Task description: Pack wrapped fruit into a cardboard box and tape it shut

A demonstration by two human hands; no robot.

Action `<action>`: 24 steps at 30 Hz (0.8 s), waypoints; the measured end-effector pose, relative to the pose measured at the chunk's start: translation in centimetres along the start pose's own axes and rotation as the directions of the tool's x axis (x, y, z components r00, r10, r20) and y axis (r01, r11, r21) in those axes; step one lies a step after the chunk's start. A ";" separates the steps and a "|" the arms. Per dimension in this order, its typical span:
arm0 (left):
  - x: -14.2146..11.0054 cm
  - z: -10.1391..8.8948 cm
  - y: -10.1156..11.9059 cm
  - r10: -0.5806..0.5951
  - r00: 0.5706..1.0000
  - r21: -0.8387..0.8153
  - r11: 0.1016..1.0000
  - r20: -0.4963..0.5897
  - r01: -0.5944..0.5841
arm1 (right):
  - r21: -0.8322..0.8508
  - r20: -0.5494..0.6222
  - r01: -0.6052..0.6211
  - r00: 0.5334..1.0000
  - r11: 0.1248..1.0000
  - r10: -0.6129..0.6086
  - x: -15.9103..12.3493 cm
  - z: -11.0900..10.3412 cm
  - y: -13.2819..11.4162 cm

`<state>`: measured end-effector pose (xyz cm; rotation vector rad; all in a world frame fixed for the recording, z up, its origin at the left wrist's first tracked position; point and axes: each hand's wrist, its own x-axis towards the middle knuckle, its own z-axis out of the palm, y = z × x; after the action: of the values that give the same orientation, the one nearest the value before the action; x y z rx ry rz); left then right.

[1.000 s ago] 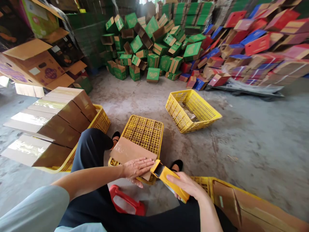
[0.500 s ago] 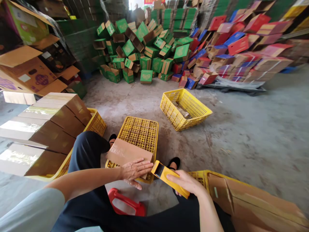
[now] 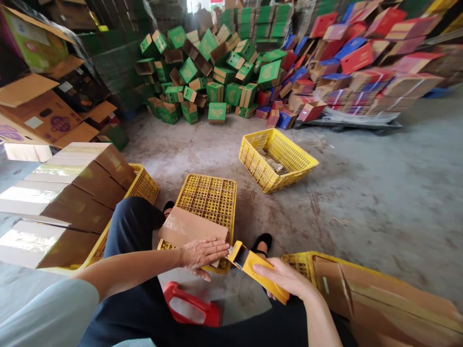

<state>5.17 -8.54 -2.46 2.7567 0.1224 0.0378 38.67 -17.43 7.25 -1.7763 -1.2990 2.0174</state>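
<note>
My left hand (image 3: 204, 254) lies flat with fingers stretched out on the near right edge of a flat-topped brown cardboard box (image 3: 190, 226). Clear tape shines on the box top. The box rests on an upturned yellow plastic crate (image 3: 210, 193). My right hand (image 3: 282, 277) is closed around a yellow hand tool (image 3: 255, 265) with a dark slot near its front end and a bit of metal at the tip; its exact kind is unclear. That tip is at the fingertips of my left hand, beside the box edge.
Brown boxes (image 3: 77, 193) fill a yellow crate on the left; another crate (image 3: 304, 262) at lower right holds cardboard. A yellow basket (image 3: 277, 161) stands ahead. A red plastic frame (image 3: 191, 306) lies between my legs. Piled green boxes (image 3: 217, 91) and red-blue boxes (image 3: 356, 60) line the back.
The yellow tool has shifted slightly right and down with my right hand, and metal now shows at its tip. My left hand and the box have stayed nearly still.
</note>
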 end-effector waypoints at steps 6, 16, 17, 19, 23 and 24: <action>-0.1 0.5 0.4 -0.034 0.999 0.014 0.999 0.003 0.034 | -0.025 -0.046 -0.055 0.997 0.998 0.054 -1.6 -0.6 1.7; 0.0 -0.1 0.6 -0.032 0.999 0.053 0.998 0.008 0.031 | -0.007 -0.048 -0.066 0.997 0.998 0.066 -2.5 -1.0 2.5; 0.0 -0.2 0.6 -0.035 0.999 0.049 0.998 0.004 0.034 | -0.009 -0.065 -0.076 0.995 0.997 0.076 -2.4 -0.9 2.7; 0.1 -0.1 0.7 -0.037 0.999 0.036 0.999 0.000 0.037 | -0.014 -0.110 -0.097 0.989 0.995 0.095 -2.1 -0.8 3.1; 0.1 0.3 0.8 -0.045 0.999 0.031 0.999 -0.002 0.045 | -0.033 -0.111 -0.072 0.991 0.997 0.068 -1.1 -0.3 3.1; 0.1 0.4 0.9 -0.051 0.999 0.033 0.998 -0.007 0.051 | -0.034 -0.098 -0.056 0.994 0.998 0.053 -0.8 -0.3 3.0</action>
<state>5.32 -9.47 -2.46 2.7852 0.1960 0.0305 40.35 -19.63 5.83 -1.9206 -1.2804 1.9200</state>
